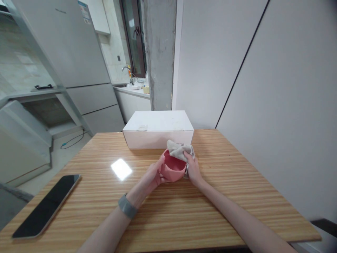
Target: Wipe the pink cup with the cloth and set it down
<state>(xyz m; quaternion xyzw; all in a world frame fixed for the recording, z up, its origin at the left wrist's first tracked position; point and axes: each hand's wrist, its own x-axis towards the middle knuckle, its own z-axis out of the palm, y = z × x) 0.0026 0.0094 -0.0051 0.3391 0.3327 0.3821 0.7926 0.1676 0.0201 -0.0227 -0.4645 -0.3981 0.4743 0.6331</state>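
One pink cup sits between our hands above wooden table, tilted toward us. Our left hand fingers wrapped round cup's left side. Our right hand fingers clamped on beige cloth at cup rim. White box just behind; phone well apart, left.

A striped wooden tabletop carries a white box at its far edge and a dark phone near its left edge.
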